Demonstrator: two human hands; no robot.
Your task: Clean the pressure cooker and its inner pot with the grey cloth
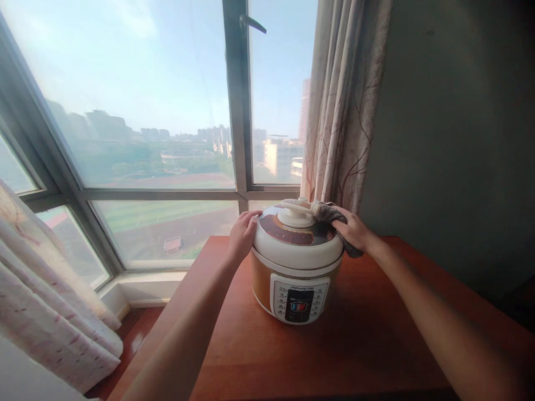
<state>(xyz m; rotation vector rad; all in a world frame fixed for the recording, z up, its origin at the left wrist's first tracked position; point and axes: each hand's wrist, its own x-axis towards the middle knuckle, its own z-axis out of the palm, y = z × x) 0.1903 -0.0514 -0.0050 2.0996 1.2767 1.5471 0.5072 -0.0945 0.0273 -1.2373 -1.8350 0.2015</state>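
Observation:
A white and orange electric pressure cooker stands on a reddish wooden table, its control panel facing me. My left hand rests flat against the left side of the cooker's lid. On the lid's right rear edge lies a dark grey-brown cloth, pressed there by my right hand, next to the white knob in the lid's middle.
A large window fills the wall behind the table, with a patterned curtain hanging at its right, close behind the cooker. Another curtain hangs at lower left. A dark wall borders the table on the right.

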